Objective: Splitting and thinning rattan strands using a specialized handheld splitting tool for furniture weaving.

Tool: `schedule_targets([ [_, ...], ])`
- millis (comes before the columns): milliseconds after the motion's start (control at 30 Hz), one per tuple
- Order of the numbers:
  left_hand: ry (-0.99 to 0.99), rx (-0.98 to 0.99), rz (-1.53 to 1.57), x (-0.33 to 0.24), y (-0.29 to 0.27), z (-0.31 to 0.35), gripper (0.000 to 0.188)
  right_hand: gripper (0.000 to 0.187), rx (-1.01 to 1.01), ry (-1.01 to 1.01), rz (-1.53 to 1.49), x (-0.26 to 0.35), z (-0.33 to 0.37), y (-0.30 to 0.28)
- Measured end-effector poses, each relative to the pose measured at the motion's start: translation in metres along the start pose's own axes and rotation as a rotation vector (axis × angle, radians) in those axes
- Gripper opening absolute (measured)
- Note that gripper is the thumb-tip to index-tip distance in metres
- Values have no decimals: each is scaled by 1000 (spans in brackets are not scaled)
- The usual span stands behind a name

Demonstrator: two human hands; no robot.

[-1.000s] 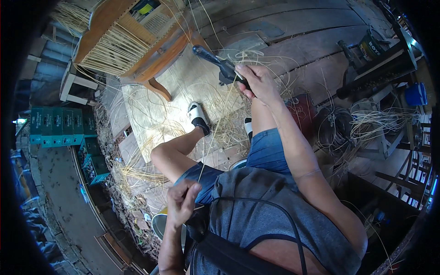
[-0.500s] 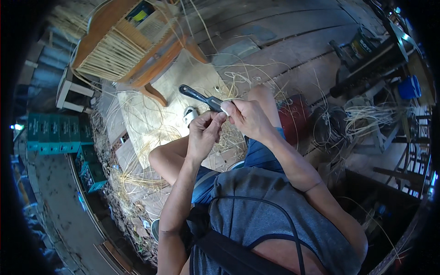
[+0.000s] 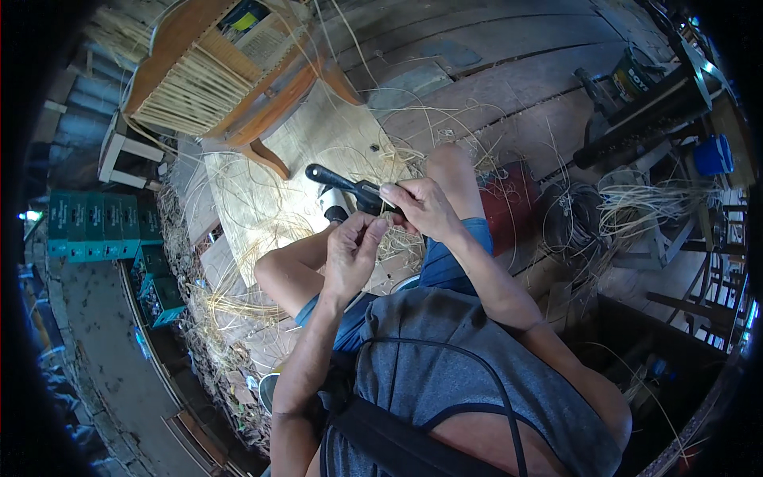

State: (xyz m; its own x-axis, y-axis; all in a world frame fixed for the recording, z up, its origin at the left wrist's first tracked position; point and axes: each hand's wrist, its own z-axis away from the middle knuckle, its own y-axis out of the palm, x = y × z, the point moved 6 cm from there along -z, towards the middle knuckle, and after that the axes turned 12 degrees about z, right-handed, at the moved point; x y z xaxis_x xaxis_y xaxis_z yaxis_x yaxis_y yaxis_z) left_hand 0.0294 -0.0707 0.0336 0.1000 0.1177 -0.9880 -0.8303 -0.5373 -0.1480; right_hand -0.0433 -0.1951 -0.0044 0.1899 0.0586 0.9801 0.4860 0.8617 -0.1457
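My right hand (image 3: 427, 211) is closed around a tool with a long black handle (image 3: 338, 181) that has a hole in its end. The handle points away to the far left, and my fingers cover the working end, so its kind does not show. Just left of it, my left hand (image 3: 351, 253) is pinched, thumb against fingers, close to the right fingertips. Whatever lies in that pinch is too small to name. Under the handle, a white object with a black end (image 3: 331, 203) rests near my left leg.
A wooden furniture piece with woven cane strands (image 3: 191, 94) stands at the far left over a pale board (image 3: 238, 179). Loose strands litter the floor. A red container (image 3: 509, 203), a dark coil (image 3: 569, 219) and a strand bundle (image 3: 644, 205) lie right. Green crates (image 3: 95, 226) are left.
Both hands have shifted slightly toward me, and the tool's handle has come lower with them. My knees have moved a little, and more of the white object's black end shows.
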Motion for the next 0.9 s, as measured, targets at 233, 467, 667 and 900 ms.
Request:
schedule_targets([
  [233, -15, -87, 95, 5, -9, 17, 17, 37, 54, -62, 91, 5, -1, 14],
  [467, -53, -35, 11, -3, -19, 62, 19, 34, -39, -20, -9, 3, -15, -17],
  [667, -141, -12, -10, -37, -55, 118, 13, 35, -242, 4, 9, 19, -38, -75],
  [900, -399, 37, -264, -37, -110, 163, 15, 37, -357, -169, 177, 46, -64, -115],
])
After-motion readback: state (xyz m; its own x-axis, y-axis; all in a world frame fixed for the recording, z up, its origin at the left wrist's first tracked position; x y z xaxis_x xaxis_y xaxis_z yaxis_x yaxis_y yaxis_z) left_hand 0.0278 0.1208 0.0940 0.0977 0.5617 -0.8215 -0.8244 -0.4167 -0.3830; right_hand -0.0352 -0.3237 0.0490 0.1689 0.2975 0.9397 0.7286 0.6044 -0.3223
